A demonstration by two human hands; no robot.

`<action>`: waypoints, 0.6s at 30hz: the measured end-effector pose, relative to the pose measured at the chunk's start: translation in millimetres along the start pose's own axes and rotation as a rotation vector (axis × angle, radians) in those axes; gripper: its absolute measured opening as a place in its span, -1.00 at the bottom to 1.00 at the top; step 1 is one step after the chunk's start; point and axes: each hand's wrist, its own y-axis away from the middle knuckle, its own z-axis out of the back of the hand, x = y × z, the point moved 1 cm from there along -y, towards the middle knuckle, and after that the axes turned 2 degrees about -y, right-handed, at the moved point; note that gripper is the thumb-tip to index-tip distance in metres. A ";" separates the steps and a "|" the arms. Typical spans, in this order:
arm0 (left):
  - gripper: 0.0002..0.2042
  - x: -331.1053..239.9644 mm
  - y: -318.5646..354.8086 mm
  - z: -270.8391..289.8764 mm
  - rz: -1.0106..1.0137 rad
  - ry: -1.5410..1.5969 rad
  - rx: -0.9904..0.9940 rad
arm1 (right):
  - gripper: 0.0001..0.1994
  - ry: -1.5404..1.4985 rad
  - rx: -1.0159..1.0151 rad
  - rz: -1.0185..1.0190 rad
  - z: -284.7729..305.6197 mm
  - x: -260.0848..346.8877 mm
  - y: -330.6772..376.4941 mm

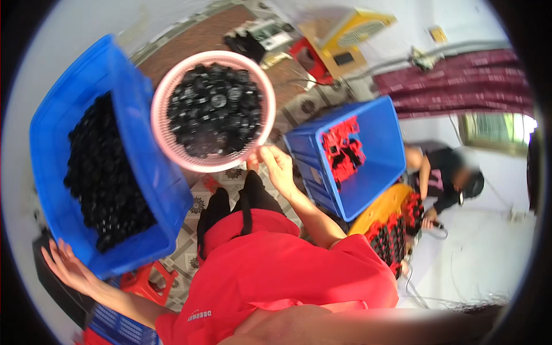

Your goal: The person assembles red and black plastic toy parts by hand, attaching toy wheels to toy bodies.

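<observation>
My right hand point(275, 165) is closed on the near right rim of a round pink plastic basket point(161, 121). Small round black plastic parts point(215, 112) fill the basket. It is held above the floor, beside a large blue bin point(141, 109) on the left. More black parts point(106, 178) lie heaped inside that bin. At the bin's near left corner is my left hand point(68, 267), fingers stretched and spread, with nothing in it. Whether its palm touches the bin's outside I cannot tell.
A second blue bin point(374, 152) on the right holds red and black pieces point(343, 148). Beyond it a person point(445, 178) works at an orange table point(371, 215) bearing red and black parts. A red stool point(146, 282) stands near the left bin; a brown table point(198, 37) is at the back.
</observation>
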 end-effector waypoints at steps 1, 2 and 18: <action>-0.70 -25.9 44.5 -46.8 -0.333 -0.210 0.317 | -0.73 0.039 -0.134 0.017 31.1 -15.8 -7.6; -0.72 -47.8 85.7 -82.2 -0.685 -0.417 0.618 | -0.72 0.070 -0.252 0.030 63.9 -37.2 -15.9; -0.52 68.9 420.5 -364.0 0.956 0.113 1.489 | -0.30 0.676 -0.723 -0.681 472.6 -364.7 -78.9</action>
